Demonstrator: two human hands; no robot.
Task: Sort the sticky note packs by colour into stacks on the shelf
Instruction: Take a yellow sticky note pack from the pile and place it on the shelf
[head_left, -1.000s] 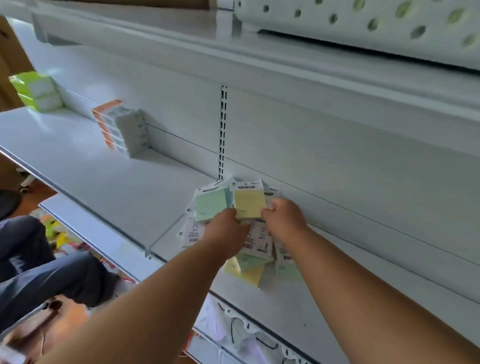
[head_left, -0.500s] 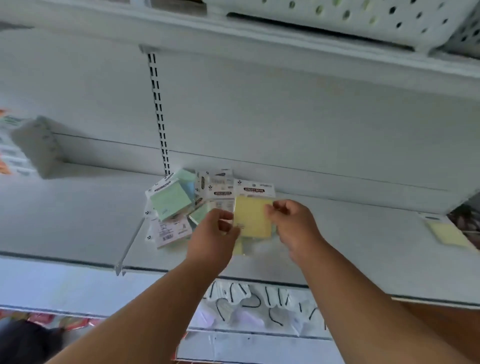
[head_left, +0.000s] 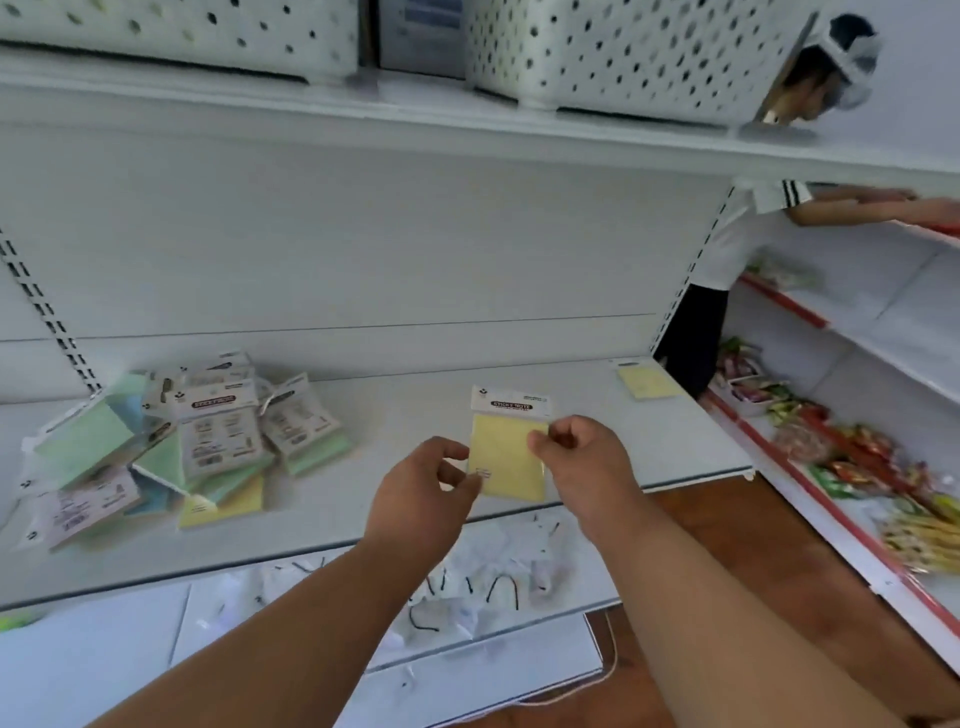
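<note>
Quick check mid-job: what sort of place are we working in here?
Most likely a small shop. White metal retail shelving holds hang-tagged sticky note packs, packaged snacks fill red-edged shelves to the right, and perforated baskets sit above.

A yellow sticky note pack (head_left: 508, 457) with a white header card is held upright above the shelf (head_left: 395, 415), a jumbled pile of green, blue and yellow packs (head_left: 171, 441) lying to its left and a lone yellow pack (head_left: 649, 382) flat at the far right.
</note>
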